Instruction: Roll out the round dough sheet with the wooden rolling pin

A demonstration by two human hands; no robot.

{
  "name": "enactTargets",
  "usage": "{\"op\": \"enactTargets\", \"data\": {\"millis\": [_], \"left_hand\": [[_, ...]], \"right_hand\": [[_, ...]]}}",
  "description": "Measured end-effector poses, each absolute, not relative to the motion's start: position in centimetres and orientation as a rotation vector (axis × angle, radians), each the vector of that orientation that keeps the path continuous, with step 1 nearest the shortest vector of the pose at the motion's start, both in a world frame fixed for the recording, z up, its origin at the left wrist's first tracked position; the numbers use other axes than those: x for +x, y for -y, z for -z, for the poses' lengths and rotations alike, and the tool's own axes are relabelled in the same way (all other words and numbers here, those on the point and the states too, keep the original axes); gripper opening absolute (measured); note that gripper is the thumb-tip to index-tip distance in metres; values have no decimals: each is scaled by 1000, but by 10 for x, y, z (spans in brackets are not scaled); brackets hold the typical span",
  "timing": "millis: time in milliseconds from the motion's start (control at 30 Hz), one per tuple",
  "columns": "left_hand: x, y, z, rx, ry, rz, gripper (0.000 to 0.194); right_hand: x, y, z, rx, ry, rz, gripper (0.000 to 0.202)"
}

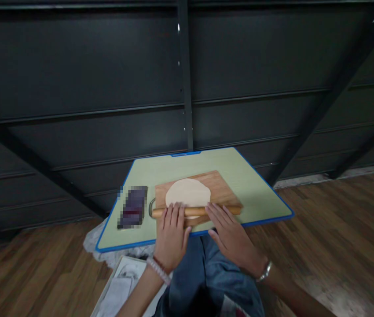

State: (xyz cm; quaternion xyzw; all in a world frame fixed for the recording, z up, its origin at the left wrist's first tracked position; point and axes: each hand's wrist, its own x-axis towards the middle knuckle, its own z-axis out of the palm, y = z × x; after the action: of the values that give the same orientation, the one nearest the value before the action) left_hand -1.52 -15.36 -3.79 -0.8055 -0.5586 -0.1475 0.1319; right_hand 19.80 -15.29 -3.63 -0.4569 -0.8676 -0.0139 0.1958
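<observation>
A wooden rolling pin (pixel 194 211) lies across a flattened round of pale dough (pixel 188 192), which rests on a wooden cutting board (pixel 221 189). The fingers of my left hand (pixel 172 235) are stretched out over the pin's left part. My right hand (pixel 229 235) lies with straight fingers on the pin's right part, its thumb apart. Neither hand wraps around the pin. The dough's near edge shows a little below the pin, between my hands. A metal ring handle (pixel 152 208) sticks out at the board's left end.
The board stands on a small pale-green table (pixel 259 193) with a blue rim. A dark, pixelated flat object (pixel 133 206) lies to its left. Below on the left is a pale box (pixel 117 281) with white things inside. A dark panelled wall (pixel 108 66) rises behind.
</observation>
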Motion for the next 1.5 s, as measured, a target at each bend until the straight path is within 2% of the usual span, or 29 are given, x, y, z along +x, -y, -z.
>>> {"op": "enactTargets", "data": {"millis": [200,500,833,1033,1200,1500], "left_hand": [[-1,174,43,-2202,1748,433,59],[-10,110,36,-2170,1793,409,61],[-32,13,25,-2293,2001,216,55],[-34,-34,25,-2445,1988,251,53],[-32,-28,23,-2480,1992,213,50],[-8,59,25,-2414,1763,340,56]], "right_hand": [[211,131,28,-1082,2520,-145,50],[186,71,13,-861,2630,-180,47],[150,-32,25,-964,2712,10,48],[125,-75,19,-1227,2678,-89,44],[121,-68,17,-1300,2658,-55,40],[155,33,19,-1072,2545,34,45]]}}
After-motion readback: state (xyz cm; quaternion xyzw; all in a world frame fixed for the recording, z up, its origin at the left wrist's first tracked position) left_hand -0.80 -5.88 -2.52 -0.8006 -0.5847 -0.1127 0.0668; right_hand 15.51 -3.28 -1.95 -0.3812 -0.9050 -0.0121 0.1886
